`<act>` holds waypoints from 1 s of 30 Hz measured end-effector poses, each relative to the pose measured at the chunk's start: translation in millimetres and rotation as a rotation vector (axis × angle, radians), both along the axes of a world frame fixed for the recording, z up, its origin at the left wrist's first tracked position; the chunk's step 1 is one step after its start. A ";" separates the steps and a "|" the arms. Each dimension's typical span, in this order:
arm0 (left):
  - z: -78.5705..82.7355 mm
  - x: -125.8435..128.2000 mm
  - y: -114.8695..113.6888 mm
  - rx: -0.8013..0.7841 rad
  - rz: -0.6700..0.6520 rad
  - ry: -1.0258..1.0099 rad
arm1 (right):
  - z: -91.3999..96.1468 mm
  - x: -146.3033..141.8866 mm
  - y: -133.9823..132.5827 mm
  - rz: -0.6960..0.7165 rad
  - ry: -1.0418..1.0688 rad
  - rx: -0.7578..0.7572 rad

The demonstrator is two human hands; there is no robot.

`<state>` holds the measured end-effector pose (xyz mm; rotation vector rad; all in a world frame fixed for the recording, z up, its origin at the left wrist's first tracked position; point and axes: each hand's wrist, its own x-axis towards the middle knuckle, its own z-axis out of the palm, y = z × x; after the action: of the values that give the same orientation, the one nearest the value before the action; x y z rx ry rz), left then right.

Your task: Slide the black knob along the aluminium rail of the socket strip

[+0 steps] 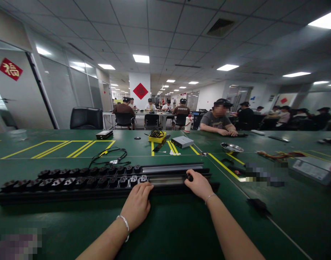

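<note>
A long black power strip rail [73,180] with several socket modules lies across the green table in front of me. My left hand [136,207] rests on its near edge, fingers curled down against the rail beside the last sockets. My right hand [199,185] is closed around a small black part [190,177] at the rail's empty metal channel [172,169], near its right end. Both wrists wear thin bracelets.
A black cable [111,155] lies behind the rail. Farther back sit a yellow box with cables [157,136], a grey box [183,141] and a metal bowl [231,147]. A seated person [218,121] works at the right; others sit at distant tables.
</note>
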<state>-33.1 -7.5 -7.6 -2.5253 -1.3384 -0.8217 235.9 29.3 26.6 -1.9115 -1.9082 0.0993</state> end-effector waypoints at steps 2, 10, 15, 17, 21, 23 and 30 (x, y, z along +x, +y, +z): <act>-0.3 -0.1 0.1 0.005 -0.001 -0.002 | -0.9 -1.1 -0.6 -0.014 -0.010 0.026; 2.0 0.6 -0.9 0.014 0.005 0.012 | -1.8 -4.8 -1.9 -0.053 -0.004 0.045; 3.4 0.8 -1.3 -0.003 0.012 0.021 | -3.6 -4.2 -0.1 -0.069 0.001 0.046; 3.6 0.7 -1.3 -0.006 0.013 0.019 | -4.2 -4.1 0.3 -0.071 -0.003 0.049; 3.8 0.4 -1.1 -0.004 0.002 0.006 | -3.1 -4.5 -0.2 -0.076 -0.009 0.040; 3.8 0.2 -1.0 -0.004 0.000 0.007 | -2.1 -4.9 -0.6 -0.076 -0.011 0.037; 2.1 -0.6 -0.3 0.002 0.004 0.017 | -1.6 -5.1 -0.6 -0.093 -0.001 0.011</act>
<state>-33.7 -7.8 -5.6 -2.5219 -1.3362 -0.7980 230.8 28.7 25.0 -1.9893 -1.8136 0.0594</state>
